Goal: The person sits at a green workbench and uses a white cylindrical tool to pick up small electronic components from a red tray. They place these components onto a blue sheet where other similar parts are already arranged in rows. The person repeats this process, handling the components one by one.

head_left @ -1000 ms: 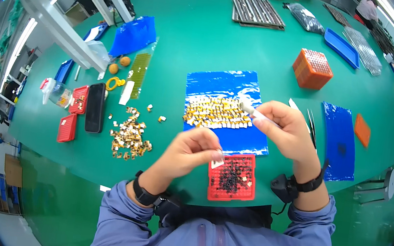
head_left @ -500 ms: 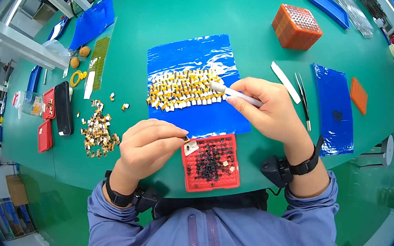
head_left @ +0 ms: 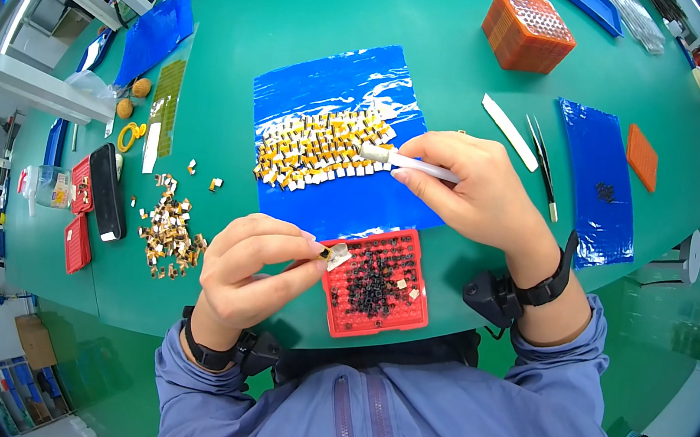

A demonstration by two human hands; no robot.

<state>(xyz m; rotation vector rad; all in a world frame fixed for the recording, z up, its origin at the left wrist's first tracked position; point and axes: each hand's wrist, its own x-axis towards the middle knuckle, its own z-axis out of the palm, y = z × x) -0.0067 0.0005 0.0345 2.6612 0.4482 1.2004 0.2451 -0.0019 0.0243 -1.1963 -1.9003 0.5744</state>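
Note:
My left hand (head_left: pixel 260 273) pinches a small gold-and-black part (head_left: pixel 326 253) at the upper left corner of a red tray (head_left: pixel 337 325). Beside that part, a small white piece (head_left: pixel 338 257) rests at the tray's corner. Many tiny black parts (head_left: pixel 372 284) and a few pale squares lie in the tray. My right hand (head_left: pixel 485 187) is closed round a white pen-shaped tool (head_left: pixel 426 168). Its tip is over the right end of rows of small white-and-yellow pieces (head_left: pixel 315 149), which lie on a blue sheet (head_left: pixel 325 211).
To the left sit a loose heap of small parts (head_left: pixel 172 232), a black case (head_left: pixel 108 191) and yellow scissors (head_left: pixel 129 136). On the right are a white strip (head_left: pixel 509 131), tweezers (head_left: pixel 541 168), another blue sheet (head_left: pixel 593 161) and an orange stack of trays (head_left: pixel 525 35).
The whole view has shifted slightly. My left fingers have tilted so the small part shows more clearly between them. The pen-shaped tool's tip sits a little further left.

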